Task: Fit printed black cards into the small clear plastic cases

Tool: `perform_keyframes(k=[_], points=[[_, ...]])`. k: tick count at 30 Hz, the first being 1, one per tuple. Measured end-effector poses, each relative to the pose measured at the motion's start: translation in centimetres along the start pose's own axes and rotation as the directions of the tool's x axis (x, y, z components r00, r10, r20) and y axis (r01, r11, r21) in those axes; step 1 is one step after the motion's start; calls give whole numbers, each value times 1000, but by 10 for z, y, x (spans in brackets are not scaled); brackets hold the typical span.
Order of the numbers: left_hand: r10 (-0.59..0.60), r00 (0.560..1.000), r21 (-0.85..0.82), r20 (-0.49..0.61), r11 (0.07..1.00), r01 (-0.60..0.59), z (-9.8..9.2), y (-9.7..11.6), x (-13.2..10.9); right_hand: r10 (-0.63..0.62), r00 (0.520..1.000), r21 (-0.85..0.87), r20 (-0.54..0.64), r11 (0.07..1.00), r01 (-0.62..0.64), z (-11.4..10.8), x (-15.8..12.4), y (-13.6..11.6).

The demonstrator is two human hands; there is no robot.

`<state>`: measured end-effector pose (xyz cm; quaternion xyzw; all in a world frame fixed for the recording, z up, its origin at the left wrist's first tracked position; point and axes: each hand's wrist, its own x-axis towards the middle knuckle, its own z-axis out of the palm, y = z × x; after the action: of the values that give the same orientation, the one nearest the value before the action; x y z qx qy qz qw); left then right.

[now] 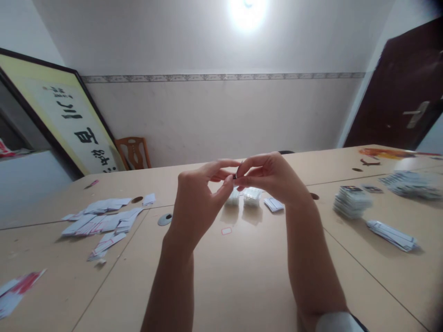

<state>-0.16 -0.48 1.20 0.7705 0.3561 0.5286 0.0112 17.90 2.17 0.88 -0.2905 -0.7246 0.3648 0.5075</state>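
My left hand (197,198) and my right hand (277,180) meet above the middle of the table, fingertips closed in a pinch. Between them is a small dark piece (235,176), mostly covered by the fingers; its kind is too small to make out. Behind and below the hands stand two clear plastic boxes (252,197), partly hidden by the fingers. Just right of these lies a small stack of white slips (274,204). A small label with a red border (226,231) rests flat on the table below the boxes.
White paper slips (100,221) spread over the left side, with red-and-white papers (20,290) at the near left. To the right are a stack of clear packs (351,202), a bundle of strips (392,235) and a blurred pile (410,184). A round grommet (165,219) sits in the tabletop.
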Motion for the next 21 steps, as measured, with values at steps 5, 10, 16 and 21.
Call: perform_keyframes(k=[5,10,16,21], points=[[-20,1000,-30,15,999,20,-1,1,1,8,1000,3,0,1000,-8,0,0,-1],[-28,999,-55,43,998,30,-2,1,1,-3,1000,-13,4,1000,3,1,-1,-1],[-22,999,-38,33,999,24,-2,0,1,-7,1000,-15,15,1000,7,1,-1,0],[-27,999,-51,18,998,27,-2,-1,2,-9,1000,-3,15,1000,9,3,-1,-1]])
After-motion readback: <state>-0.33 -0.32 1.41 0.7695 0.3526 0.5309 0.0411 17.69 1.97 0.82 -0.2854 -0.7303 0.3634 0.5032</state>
